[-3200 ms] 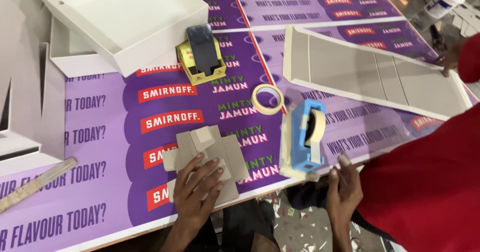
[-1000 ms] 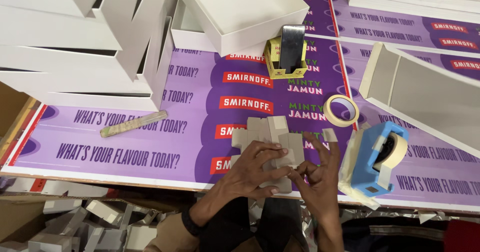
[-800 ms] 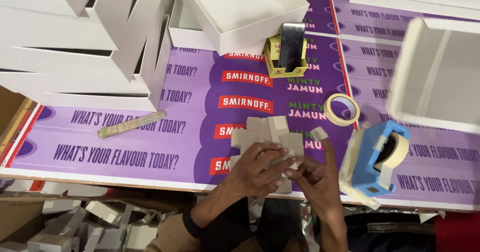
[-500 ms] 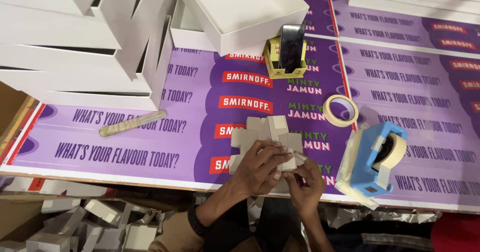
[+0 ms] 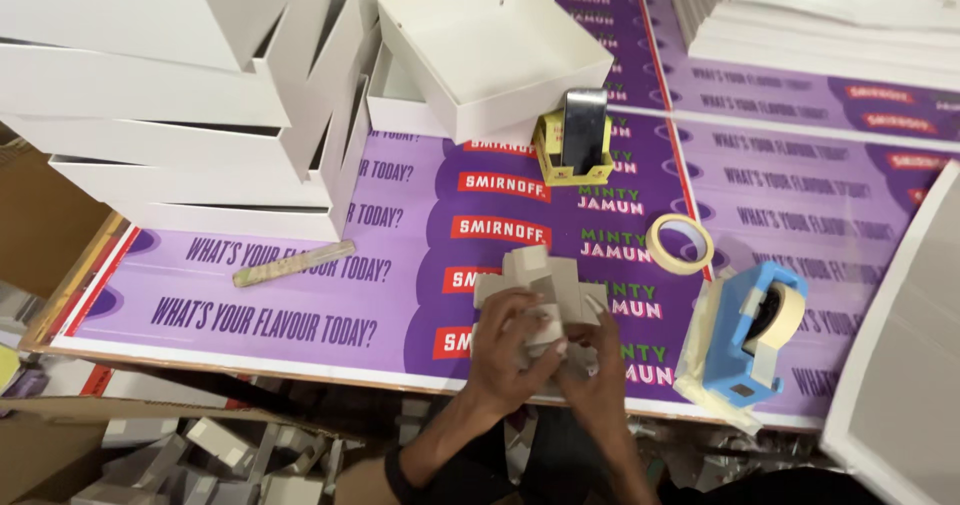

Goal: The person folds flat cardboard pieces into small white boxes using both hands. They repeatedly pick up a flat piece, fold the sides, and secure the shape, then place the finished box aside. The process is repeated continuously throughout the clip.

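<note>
**Both hands folding a grey card blank at the near edge**

Grip first: both my hands are closing on the grey cardboard blank [image 5: 545, 290]. My left hand [image 5: 515, 350] is curling over its near flap, fingers pressed down on the card, and my right hand [image 5: 597, 360] is pinching the flap beside it, thumb side hidden from me. The blank is lying on the tabletop [image 5: 300, 305] at its near edge, partly lifted, between the two hands and just left of the tape dispenser.

I am judging the card as light, stiff across its panels and soft only along the creases, so I am taking hold at the flap edges rather than the middle; the matte surface should not be slipping.

Around it, going down in size: the purple printed sheet is covering the tabletop; a stack of white open box trays [image 5: 190, 95] is filling the far left, smooth, flat-walled and square-cornered; one white tray [image 5: 490, 50] is sitting apart behind; a blue tape dispenser [image 5: 750, 340] is standing to the right; a yellow holder with a dark phone [image 5: 578, 140] is standing farther back; a ring of pale masking tape [image 5: 680, 244] is lying flat; a thin wooden strip [image 5: 293, 263] is resting at left.
</note>
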